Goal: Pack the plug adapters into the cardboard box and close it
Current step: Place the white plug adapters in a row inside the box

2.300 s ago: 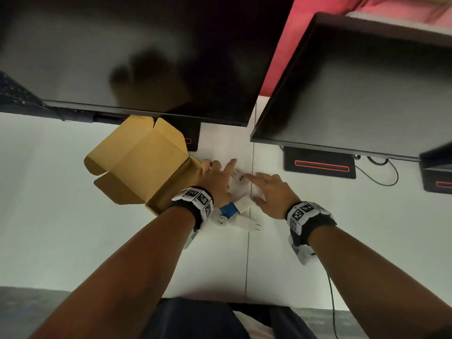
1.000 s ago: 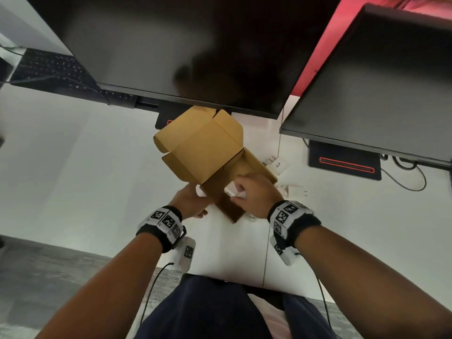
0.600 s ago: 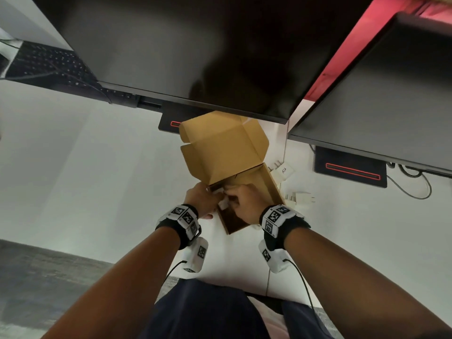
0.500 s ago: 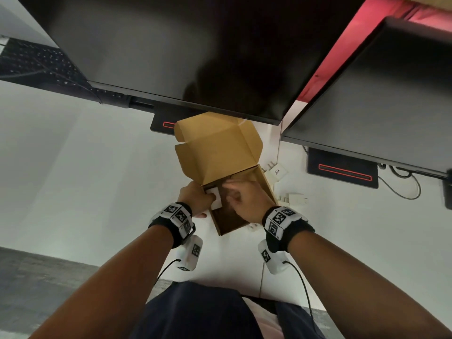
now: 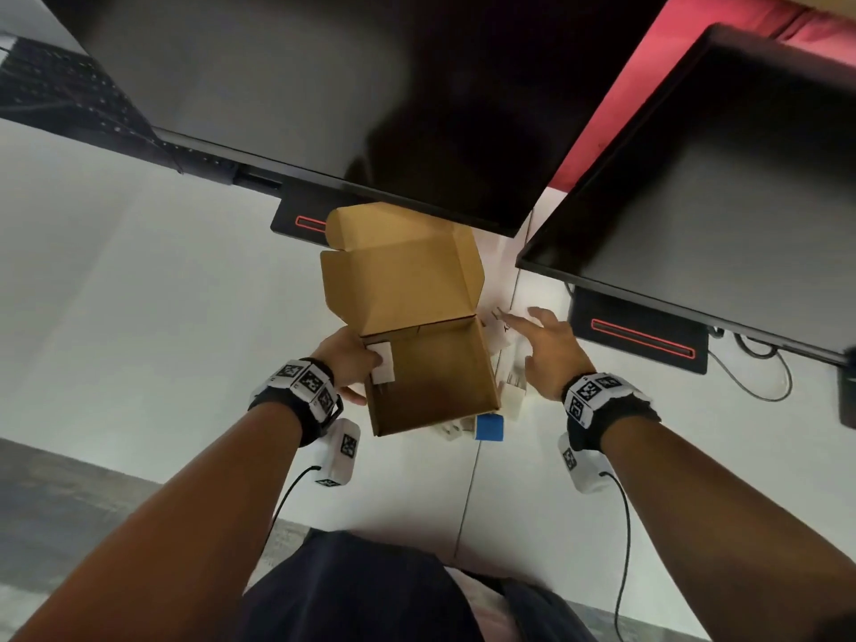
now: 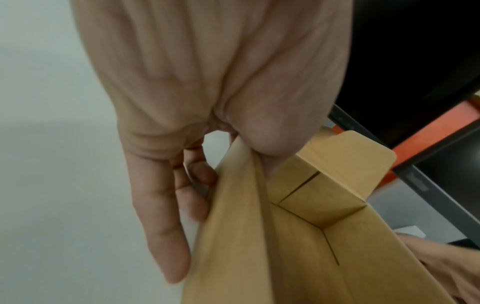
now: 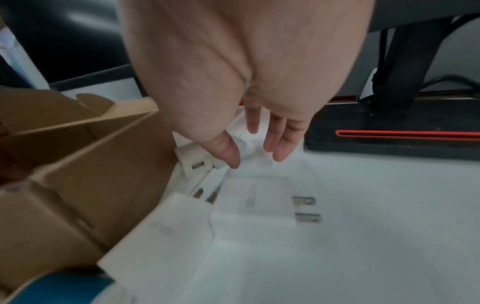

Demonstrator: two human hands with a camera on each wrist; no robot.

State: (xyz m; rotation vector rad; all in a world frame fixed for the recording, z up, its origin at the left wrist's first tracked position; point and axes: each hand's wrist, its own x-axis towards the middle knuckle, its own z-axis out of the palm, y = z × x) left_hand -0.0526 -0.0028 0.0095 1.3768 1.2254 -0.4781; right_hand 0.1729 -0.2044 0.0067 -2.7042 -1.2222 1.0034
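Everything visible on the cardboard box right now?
The box is plain brown corrugated cardboard, a shallow mailer type with a hinged lid standing open at the far side, its side flaps folded in. It sits on the white desk below a monitor. The left hand grips its left wall, thumb inside. One white adapter lies inside against that wall. More adapters lie on the desk just outside its right wall.

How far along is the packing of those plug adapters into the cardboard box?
Early on. One white plug adapter sits inside the open brown cardboard box, against its left wall, which the left hand grips. The right hand, fingers spread, reaches toward the white adapters on the table beside the box. Those and a blue-ended adapter at the box's near corner remain outside, and the lid stands open.
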